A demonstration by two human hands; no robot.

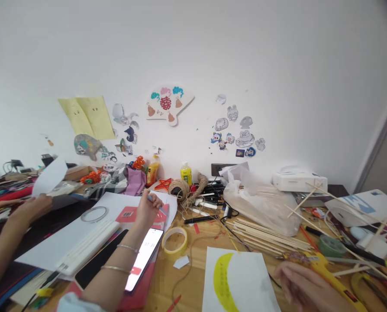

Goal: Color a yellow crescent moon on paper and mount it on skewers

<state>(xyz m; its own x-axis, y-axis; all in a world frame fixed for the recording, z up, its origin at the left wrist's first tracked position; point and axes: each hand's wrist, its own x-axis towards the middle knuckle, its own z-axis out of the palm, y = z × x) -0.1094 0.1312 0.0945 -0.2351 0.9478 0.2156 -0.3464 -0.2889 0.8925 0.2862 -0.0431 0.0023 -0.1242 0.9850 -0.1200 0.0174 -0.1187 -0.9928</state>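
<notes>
My left hand, bracelets on its wrist, reaches over a red packet. Its fingers are closed on a slim blue-grey pen-like stick. Just below that forearm lies a phone with a lit white screen. At the lower right, my right hand hovers with loosely curved fingers, and nothing shows in it. Beside it is a yellow glue gun. A white sheet with a yellow crescent lies left of my right hand. Between the phone and that sheet rests a roll of yellow tape.
At the left another person's hand holds white paper. Thin wooden sticks lie before a plastic bag. Twine, a yellow-green bottle and a tissue pack stand along the wall. Cables cross the table.
</notes>
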